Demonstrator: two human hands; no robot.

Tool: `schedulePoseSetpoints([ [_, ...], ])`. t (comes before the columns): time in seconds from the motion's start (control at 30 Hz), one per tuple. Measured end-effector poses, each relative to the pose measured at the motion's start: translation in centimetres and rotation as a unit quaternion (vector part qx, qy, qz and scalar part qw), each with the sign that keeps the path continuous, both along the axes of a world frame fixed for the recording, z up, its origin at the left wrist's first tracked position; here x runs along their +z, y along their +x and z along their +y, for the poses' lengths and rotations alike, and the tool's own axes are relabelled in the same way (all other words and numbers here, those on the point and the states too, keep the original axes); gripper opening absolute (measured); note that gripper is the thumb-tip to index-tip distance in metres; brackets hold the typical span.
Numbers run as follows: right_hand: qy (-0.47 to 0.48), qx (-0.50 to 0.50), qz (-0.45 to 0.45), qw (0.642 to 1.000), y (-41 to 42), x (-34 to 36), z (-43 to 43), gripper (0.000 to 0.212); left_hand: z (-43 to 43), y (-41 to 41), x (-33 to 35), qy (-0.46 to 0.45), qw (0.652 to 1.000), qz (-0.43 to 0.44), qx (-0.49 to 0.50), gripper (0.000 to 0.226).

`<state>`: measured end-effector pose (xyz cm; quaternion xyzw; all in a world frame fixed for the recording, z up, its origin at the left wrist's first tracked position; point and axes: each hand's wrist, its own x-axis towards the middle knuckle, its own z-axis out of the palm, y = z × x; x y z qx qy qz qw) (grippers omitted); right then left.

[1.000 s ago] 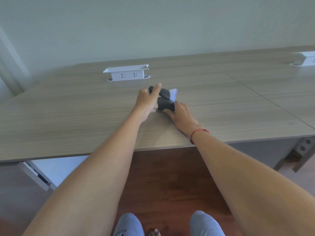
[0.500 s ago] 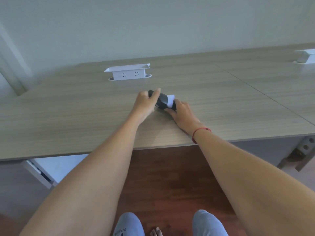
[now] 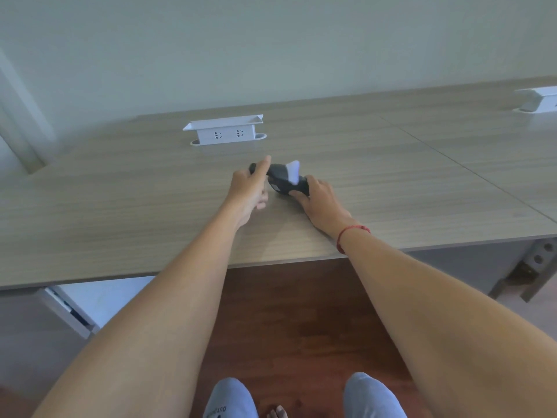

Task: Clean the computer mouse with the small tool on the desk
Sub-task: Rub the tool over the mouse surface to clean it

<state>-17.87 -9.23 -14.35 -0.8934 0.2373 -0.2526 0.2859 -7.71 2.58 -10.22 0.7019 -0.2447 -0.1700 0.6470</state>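
Note:
A dark computer mouse (image 3: 278, 180) is tipped up on the wooden desk (image 3: 120, 206) between my two hands, with a labelled face turned toward me. My left hand (image 3: 248, 191) holds its far left end, the index finger stretched across it. My right hand (image 3: 321, 200) grips the near right end. A small pale tool (image 3: 294, 172) stands up from my right fingers and presses against the mouse's top. The tool is blurred and its shape is unclear. A red string sits on my right wrist.
A white raised socket box (image 3: 224, 131) stands on the desk behind the mouse, and a second one (image 3: 539, 101) sits at the far right. A seam (image 3: 452, 159) joins two desk tops. Below the front edge are a white drawer unit (image 3: 75, 306), red-brown floor and my knees.
The mouse has been turned and tipped between my hands, and the pale tool has shifted along its top. Both hands stay on it at the same spot on the desk.

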Motion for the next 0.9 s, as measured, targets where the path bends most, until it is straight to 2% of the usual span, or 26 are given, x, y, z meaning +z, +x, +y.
schedulePoseSetpoints([
  [0.07, 0.007, 0.002, 0.0, 1.0, -0.1, 0.1, 0.0, 0.036, -0.7, -0.4, 0.0, 0.028, 0.999, -0.025, -0.005, 0.04],
  [0.17, 0.0, -0.004, 0.008, 1.0, -0.2, 0.0, 0.0, 0.037, -0.5, 0.3, -0.6, 0.049, 0.983, -0.067, 0.165, 0.039],
  [0.23, -0.001, -0.007, 0.008, 1.0, -0.2, 0.0, 0.0, 0.038, 0.2, 0.9, -1.0, 0.047, 0.974, -0.057, 0.213, 0.04],
  [0.33, 0.004, -0.007, 0.007, 1.0, -0.2, 0.0, -0.1, 0.038, -0.1, 0.6, -1.1, -0.05, 0.988, -0.006, 0.149, 0.046],
  [0.4, 0.005, -0.006, 0.004, 1.0, -0.1, -0.1, -0.1, 0.038, -1.0, 0.1, -0.8, -0.082, 0.992, 0.01, 0.099, 0.048],
  [0.5, -0.002, -0.003, 0.004, 1.0, -0.2, -0.1, -0.2, 0.037, -1.9, -0.2, -1.3, -0.046, 0.996, -0.002, 0.072, 0.048],
  [0.6, -0.001, -0.004, 0.004, 1.0, -0.1, 0.0, -0.2, 0.037, -0.9, 0.9, -2.5, 0.023, 0.982, -0.033, 0.183, 0.047],
  [0.67, -0.002, -0.004, 0.004, 1.0, -0.1, 0.0, -0.3, 0.038, -0.3, 1.8, -2.4, 0.01, 0.976, -0.044, 0.214, 0.046],
  [0.8, 0.004, -0.003, 0.0, 1.0, -0.1, 0.0, -0.2, 0.037, -0.5, 1.3, -0.9, -0.063, 0.994, 0.013, 0.086, 0.044],
  [0.87, 0.006, -0.007, -0.001, 1.0, -0.2, 0.0, -0.3, 0.035, -0.7, 0.6, -1.1, -0.006, 0.999, 0.009, 0.051, 0.041],
  [0.9, 0.008, -0.008, 0.0, 1.0, -0.2, -0.1, -0.3, 0.035, -0.6, 0.6, -1.4, 0.021, 0.997, 0.009, 0.068, 0.041],
])
